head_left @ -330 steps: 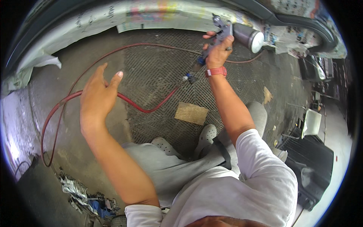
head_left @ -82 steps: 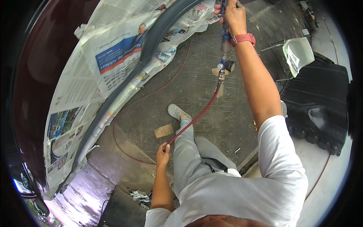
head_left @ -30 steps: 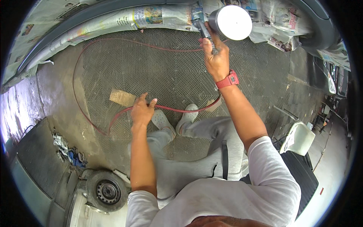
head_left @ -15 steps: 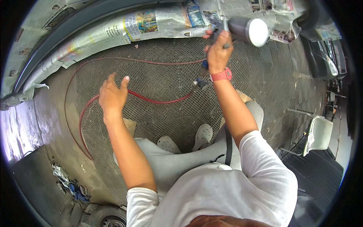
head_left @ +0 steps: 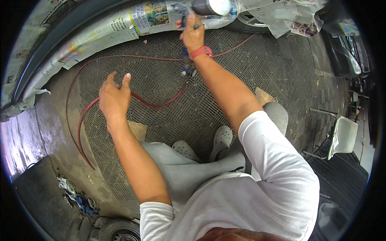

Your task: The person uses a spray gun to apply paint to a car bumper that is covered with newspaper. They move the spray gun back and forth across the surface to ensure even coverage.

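My right hand (head_left: pixel 194 37), with a red watch (head_left: pixel 201 52) on the wrist, is wrapped round the grip of a spray gun (head_left: pixel 184 19). A dark cup with a pale round end (head_left: pixel 219 6) sticks out to the right of the gun, partly cut by the upper edge. Fittings (head_left: pixel 187 66) hang below the grip and join a red air hose (head_left: pixel 161 105). The hose runs through my left hand (head_left: pixel 114 96), which is partly closed round it, thumb and forefinger apart. Ahead of the gun, newspaper (head_left: pixel 116 30) covers the lower part of a grey vehicle body panel (head_left: pixel 74 28).
The hose loops over a ridged floor mat (head_left: pixel 157 128). A wheel (head_left: pixel 251 20) shows under the papered edge. A pale chair (head_left: pixel 343 136) stands at right; another wheel (head_left: pixel 120 233) and some rags (head_left: pixel 78 197) lie at lower left. Cardboard (head_left: pixel 138 130) is beside my knee.
My right hand has carried the spray gun left and farther away along the papered panel. My left hand has shifted slightly left with the hose. The wheel under the paper has come into sight.
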